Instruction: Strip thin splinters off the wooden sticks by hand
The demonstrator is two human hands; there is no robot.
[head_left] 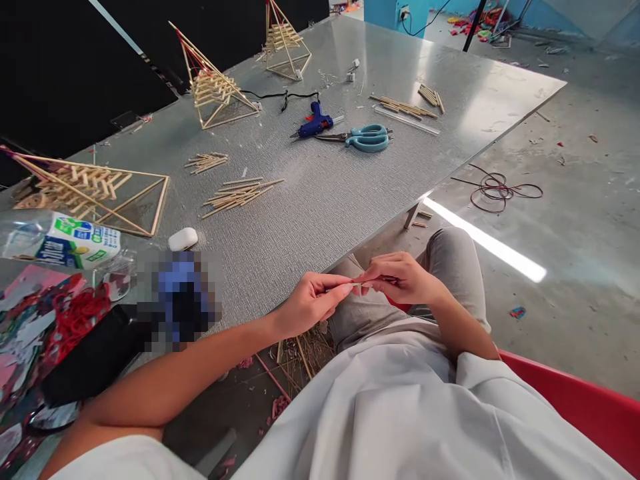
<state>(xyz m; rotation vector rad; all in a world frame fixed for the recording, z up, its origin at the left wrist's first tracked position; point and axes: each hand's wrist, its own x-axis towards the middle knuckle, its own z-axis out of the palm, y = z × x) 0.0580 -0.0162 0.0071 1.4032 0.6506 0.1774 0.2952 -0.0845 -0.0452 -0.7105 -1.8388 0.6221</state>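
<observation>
Just off the table's near edge, above my lap, my left hand [320, 299] and my right hand [397, 275] meet fingertip to fingertip. The fingers of both are closed in a pinch. Something thin and small seems to lie between them, but the fingers hide what it is. On the table [320, 207] in front lie a blue glue gun [316, 121], scissors with light blue handles [369, 138], and loose bundles of thin wooden sticks [241, 195].
Three stick frames, the nearest a pyramid shape [113, 193], stand along the table's far left side. A white earbud case [183, 239], a plastic bottle [75, 240] and red string scraps [83, 317] sit left. Cord [500, 190] lies on the floor; a red chair [575, 407] is under me.
</observation>
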